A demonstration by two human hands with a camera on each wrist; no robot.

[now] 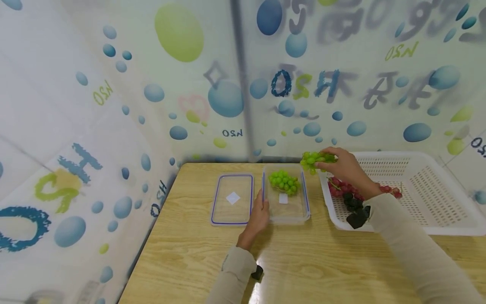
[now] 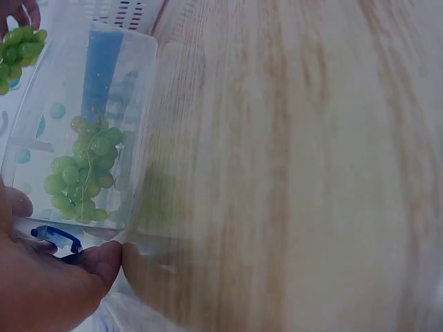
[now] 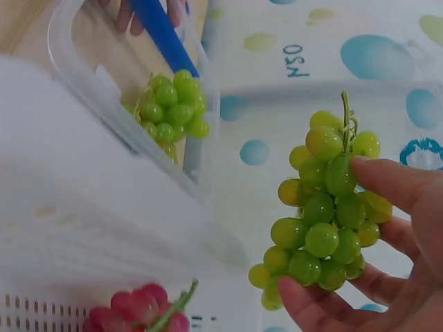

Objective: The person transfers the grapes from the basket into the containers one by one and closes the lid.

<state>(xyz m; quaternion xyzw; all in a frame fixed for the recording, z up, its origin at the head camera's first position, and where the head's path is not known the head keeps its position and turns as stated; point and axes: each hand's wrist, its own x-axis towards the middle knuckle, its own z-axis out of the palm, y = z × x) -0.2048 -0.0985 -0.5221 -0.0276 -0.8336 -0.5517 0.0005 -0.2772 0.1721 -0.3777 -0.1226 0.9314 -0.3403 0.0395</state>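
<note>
A bunch of green grapes (image 3: 322, 214) is held by my right hand (image 1: 343, 166), fingers and thumb round it, above the gap between the clear plastic food container (image 1: 286, 213) and the white basket (image 1: 448, 219). Another green bunch (image 1: 284, 182) lies inside that container, towards its far end. My left hand (image 1: 260, 215) grips the container's left side by a blue latch (image 2: 59, 238); part of its fingers is hidden behind the wall. To the left, the container's lid (image 1: 232, 199) with a blue seal lies flat on the table.
Red grapes (image 1: 339, 188) lie in the basket at its left, partly behind my right forearm. The wooden table (image 1: 303, 261) ends at a patterned curtain (image 1: 212, 122) at the back and left.
</note>
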